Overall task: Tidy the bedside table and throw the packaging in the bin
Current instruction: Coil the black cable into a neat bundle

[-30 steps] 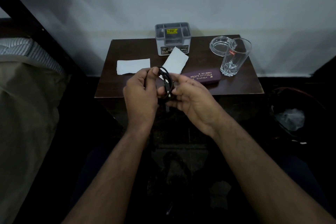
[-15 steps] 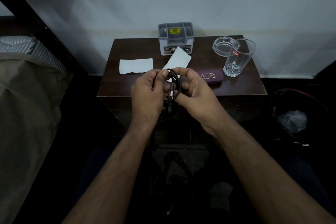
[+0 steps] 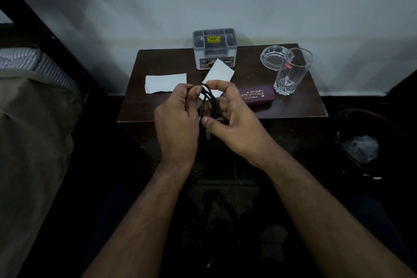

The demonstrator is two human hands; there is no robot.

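Gripping one coiled black cable (image 3: pixel 208 101), both hands (image 3: pixel 209 115); behind, two white papers (image 3: pixel 165 83), one glass (image 3: pixel 291 72), one ashtray (image 3: pixel 270 55)

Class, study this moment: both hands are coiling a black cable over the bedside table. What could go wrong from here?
1. The coiled black cable, gripped by the left hand and right hand, may spring loose if either lets go.
2. The tall clear drinking glass stands near the right edge of the dark wooden bedside table; a reaching arm could tip it.
3. The two white paper pieces might get overlooked.
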